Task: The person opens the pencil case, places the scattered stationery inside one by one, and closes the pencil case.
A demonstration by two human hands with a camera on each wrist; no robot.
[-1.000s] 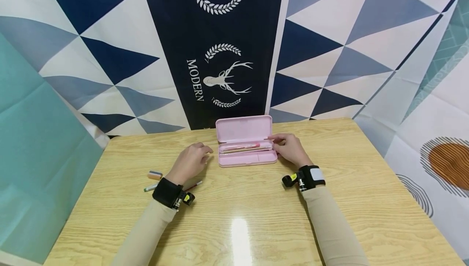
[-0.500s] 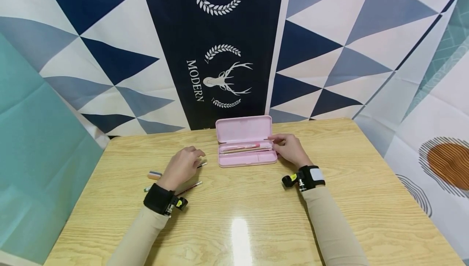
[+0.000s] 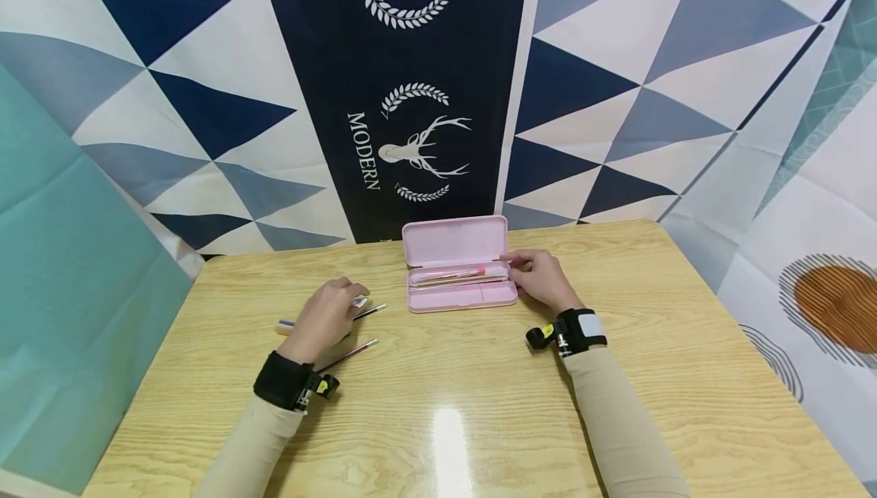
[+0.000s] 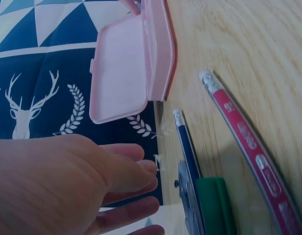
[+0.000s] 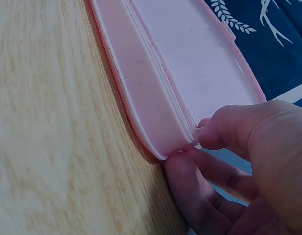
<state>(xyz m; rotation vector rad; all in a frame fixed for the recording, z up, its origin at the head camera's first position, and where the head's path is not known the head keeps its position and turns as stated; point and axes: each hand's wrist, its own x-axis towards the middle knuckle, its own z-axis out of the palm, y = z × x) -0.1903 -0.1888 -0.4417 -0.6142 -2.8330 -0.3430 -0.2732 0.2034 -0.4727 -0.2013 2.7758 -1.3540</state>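
Note:
A pink pencil case [image 3: 462, 304] lies open near the table's back edge, holding several slim pencils or pens [image 3: 455, 279]. My right hand [image 3: 544, 281] pinches its right end between thumb and fingers, as the right wrist view shows. My left hand [image 3: 322, 319] hovers over loose stationery, fingers loosely bent, with nothing visible between them. Close by its fingertips is a silvery metal piece [image 4: 188, 198] of unclear kind, beside a dark blue pencil [image 4: 189, 147] and a green-ended item [image 4: 214, 205]. A red pencil [image 4: 254, 156] lies nearer me.
An orange and blue block, perhaps an eraser [image 3: 284, 327], shows left of my left hand, partly covered by it. Patterned cloth [image 3: 432, 102] hangs right behind the wooden table [image 3: 521, 422]. A teal panel [image 3: 75, 300] borders the left side.
My left hand has drawn back left and toward me, away from the pencil case, uncovering the dark pencil and the silvery piece. The right hand stays on the case.

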